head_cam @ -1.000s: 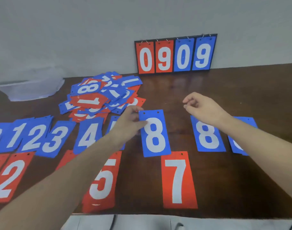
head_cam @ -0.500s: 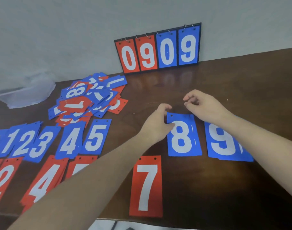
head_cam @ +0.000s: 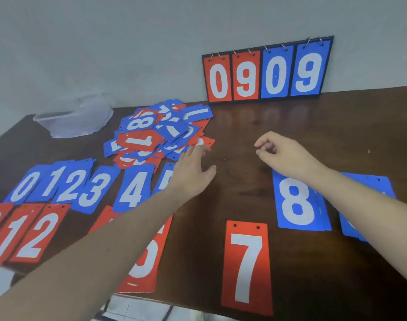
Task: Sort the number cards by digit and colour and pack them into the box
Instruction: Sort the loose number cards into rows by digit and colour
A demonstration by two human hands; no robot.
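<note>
On the right of the dark wooden table (head_cam: 290,126) the blue plastic 8 card (head_cam: 299,202) now lies released on its pile (one digit sorted), your empty left hand (head_cam: 193,172) reaching for the far jumbled heap of red and blue cards (head_cam: 156,135), right hand (head_cam: 283,154) loosely curled, holding nothing.

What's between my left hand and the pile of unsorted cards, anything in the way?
Nothing visible. The left hand is open, fingers stretched toward the pile, and its fingertips already reach the pile's near right edge. Only bare table lies beside them.
</note>
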